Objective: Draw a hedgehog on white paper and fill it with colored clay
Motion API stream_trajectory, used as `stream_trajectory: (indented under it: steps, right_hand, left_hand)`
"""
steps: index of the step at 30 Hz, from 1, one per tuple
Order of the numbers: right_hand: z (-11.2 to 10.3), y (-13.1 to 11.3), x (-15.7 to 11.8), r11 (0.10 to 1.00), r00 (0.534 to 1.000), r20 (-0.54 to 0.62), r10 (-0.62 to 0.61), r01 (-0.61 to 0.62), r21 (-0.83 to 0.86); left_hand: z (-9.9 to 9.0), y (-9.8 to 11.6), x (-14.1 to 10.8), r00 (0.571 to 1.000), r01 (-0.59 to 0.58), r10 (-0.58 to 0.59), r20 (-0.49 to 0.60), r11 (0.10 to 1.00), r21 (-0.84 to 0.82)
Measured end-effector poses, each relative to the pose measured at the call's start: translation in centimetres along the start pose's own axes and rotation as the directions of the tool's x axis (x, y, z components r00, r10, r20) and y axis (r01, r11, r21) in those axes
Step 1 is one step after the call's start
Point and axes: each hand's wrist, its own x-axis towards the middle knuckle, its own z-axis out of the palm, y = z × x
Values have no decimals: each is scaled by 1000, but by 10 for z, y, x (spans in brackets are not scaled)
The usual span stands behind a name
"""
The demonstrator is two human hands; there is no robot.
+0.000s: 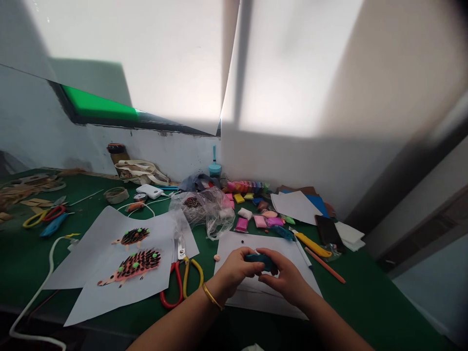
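Both hands are closed on a dark blue lump (266, 262), which looks like modelling clay; whether it is in a wrapper I cannot tell. My left hand (239, 268), with a gold bangle at the wrist, grips its left end. The fingers and thumb of my right hand (283, 273) close round its right end. Beneath the hands lies white paper (234, 241), carrying a small dark bead-like bit (242, 242). Just left of the sheet is a pale pink clay ball (217, 258). Several coloured clay packets (260, 222) lie beyond the paper, among them a teal one (282, 232).
Scissors with red and yellow handles (182, 278) lie left of my hands, partly on sheets bearing hedgehog pictures (137, 265). A yellow cutter (313, 244), an orange stick (324, 264) and a black phone (329, 230) are at the right. A crumpled plastic bag (215, 219) sits behind.
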Motion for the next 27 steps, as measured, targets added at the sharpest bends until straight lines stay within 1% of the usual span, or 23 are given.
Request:
stream_trajectory:
  steps: [2,3,5,7,8,10,12,14,16,18,20,22,24,26,27]
  right_hand:
    - [-2,-1,1,1000,1000,-2,-14,14,13]
    - [-3,-2,1,999,1000,4,-25,25,20]
    - [-4,-4,0,999,999,36,-40,39,29]
    - [-3,-5,0,999,997,72,-41,39,33]
    - [-1,-4,-1,999,996,79,-38,36,36]
    - [1,0,-2,998,998,62,-17,13,53]
    - [3,6,-2,995,999,31,6,-10,104]
    - [4,12,-2,985,1000,-8,-4,5,175]
    - [4,16,-3,981,999,-28,-35,40,192]
    - [4,17,-3,990,999,-30,-39,43,137]
    - [4,16,-4,997,999,-34,-21,24,74]
    - [5,16,-4,998,998,-66,-5,9,56]
    - [5,16,-3,997,996,-84,2,4,75]
    - [4,17,-2,993,998,-69,3,6,119]
    - [4,17,-1,990,999,-50,1,6,142]
  left_hand:
    - [-1,1,1,1000,8,-8,2,1000,30]
    - [-2,3,1,1000,12,-13,11,997,79]
    - [-5,11,2,999,-16,4,50,969,247]
    - [-9,20,2,991,-102,55,119,895,434]
    - [-11,24,3,987,-115,46,153,872,477]
    - [-12,30,3,982,-89,-8,189,860,502]
    - [-11,31,3,987,-67,-17,158,857,511]
    - [-8,28,2,996,-70,34,80,852,518]
    - [-4,23,1,996,-82,85,17,859,505]
    - [0,19,0,992,-112,130,-2,864,490]
    - [3,16,-1,984,-154,176,3,855,496]
    - [4,14,-1,984,-162,175,20,857,489]
    - [4,13,0,991,-131,132,32,873,471]
    - [4,11,1,993,-111,119,15,870,480]
    - [4,11,2,990,-118,138,-3,857,502]
